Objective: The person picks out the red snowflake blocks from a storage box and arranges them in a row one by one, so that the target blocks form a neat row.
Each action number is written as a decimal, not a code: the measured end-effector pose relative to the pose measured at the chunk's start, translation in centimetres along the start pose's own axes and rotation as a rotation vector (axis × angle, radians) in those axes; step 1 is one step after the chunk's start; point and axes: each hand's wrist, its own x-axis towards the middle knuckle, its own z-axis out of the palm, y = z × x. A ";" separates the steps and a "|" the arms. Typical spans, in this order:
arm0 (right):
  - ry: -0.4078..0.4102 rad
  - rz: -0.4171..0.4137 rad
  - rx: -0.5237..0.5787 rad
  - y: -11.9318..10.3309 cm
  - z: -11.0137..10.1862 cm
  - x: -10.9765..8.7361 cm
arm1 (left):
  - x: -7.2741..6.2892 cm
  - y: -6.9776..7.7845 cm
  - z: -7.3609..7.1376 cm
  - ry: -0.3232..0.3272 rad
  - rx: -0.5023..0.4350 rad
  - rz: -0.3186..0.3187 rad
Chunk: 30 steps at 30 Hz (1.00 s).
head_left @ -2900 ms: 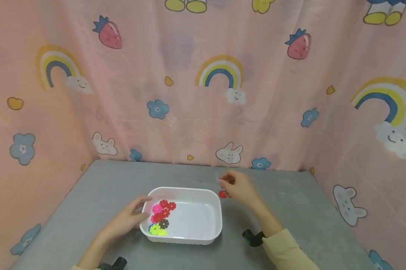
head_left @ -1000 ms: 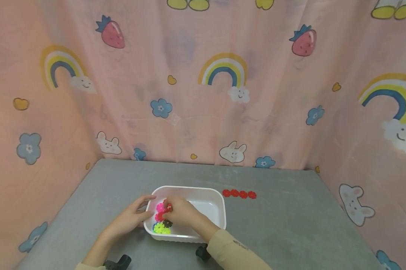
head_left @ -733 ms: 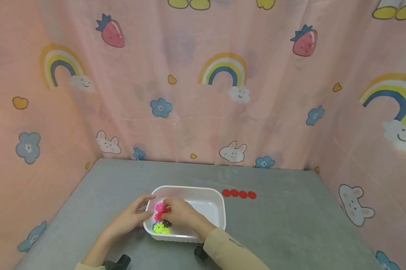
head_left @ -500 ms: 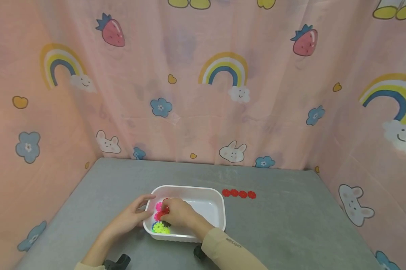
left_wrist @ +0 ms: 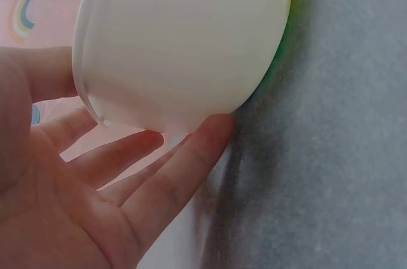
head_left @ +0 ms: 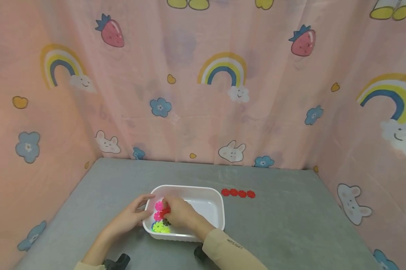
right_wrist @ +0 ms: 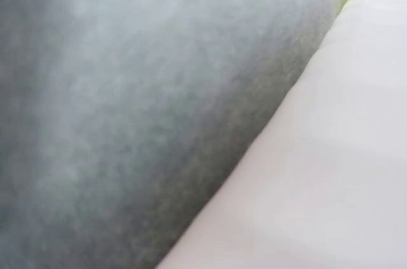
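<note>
A white plastic tray (head_left: 189,186) stands on the table. My left hand (head_left: 130,214) holds its left end, thumb and index finger at the rim; in the left wrist view other fingertips touch the outer wall (left_wrist: 184,46). Inside the tray my right hand (head_left: 181,213) has its thumb and fingers curled at the red snowflake discs (head_left: 164,213), pinching among them. Pink discs (head_left: 158,206) lie just left of its fingertips. Yellow discs (head_left: 160,227) and a dark disc (head_left: 166,222) are nearer the front. The right wrist view shows the tray's outer wall (right_wrist: 318,173).
Several red discs (head_left: 233,192) lie in a row on the grey table (head_left: 284,225), right of the tray's back corner. A pink printed curtain (head_left: 189,123) encloses the back and sides. Black wrist mounts (head_left: 118,261) sit at the sleeves.
From over the red row at the right, my right hand has moved left into the tray. The row is now fully uncovered. Lately its fingers shift only slightly among the discs; the left hand stays put.
</note>
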 end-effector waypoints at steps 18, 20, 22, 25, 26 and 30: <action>0.018 -0.083 0.231 -0.6 -3.4 -3.0 | 0.1 0.1 0.0 0.013 0.027 0.002; 0.026 -0.094 0.257 -0.6 -3.8 -3.4 | 0.0 0.1 0.0 0.014 0.029 0.002; 0.036 -0.111 0.277 -0.5 -4.2 -3.8 | 0.0 0.2 0.1 0.019 0.036 0.000; 0.046 -0.134 0.303 -0.2 -4.9 -4.4 | 0.0 0.3 0.1 0.020 0.035 -0.004; 0.051 -0.140 0.305 -0.1 -5.1 -4.6 | 0.0 0.3 0.1 0.022 0.036 -0.006; 0.064 -0.160 0.305 0.5 -6.0 -5.5 | 0.1 0.2 0.2 0.029 0.044 -0.005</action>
